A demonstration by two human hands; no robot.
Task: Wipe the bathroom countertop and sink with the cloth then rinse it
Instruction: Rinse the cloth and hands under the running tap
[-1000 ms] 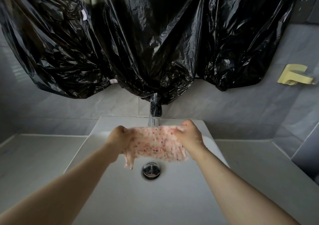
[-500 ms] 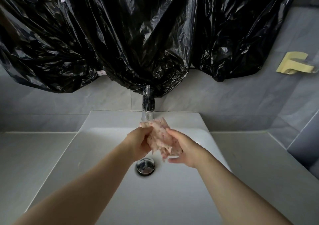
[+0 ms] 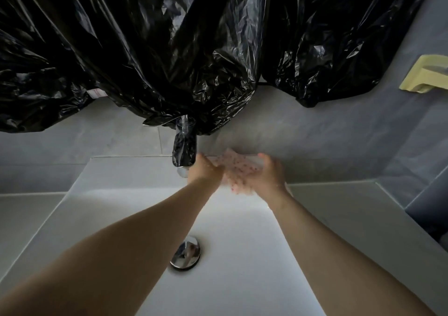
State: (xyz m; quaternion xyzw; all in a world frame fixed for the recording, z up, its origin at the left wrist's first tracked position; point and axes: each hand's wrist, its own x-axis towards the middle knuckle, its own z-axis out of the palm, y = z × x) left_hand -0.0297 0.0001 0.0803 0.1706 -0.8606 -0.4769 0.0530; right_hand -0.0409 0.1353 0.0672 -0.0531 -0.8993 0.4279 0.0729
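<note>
The left hand (image 3: pixel 204 170) and right hand (image 3: pixel 269 175) were close together over the back of the white sink (image 3: pixel 116 209), just right of the plastic-wrapped faucet (image 3: pixel 184 149); their fingers curled round the speckled pink cloth (image 3: pixel 236 170) bunched between them, though blur hid the finer grip; the drain (image 3: pixel 185 256) lay below.
</note>
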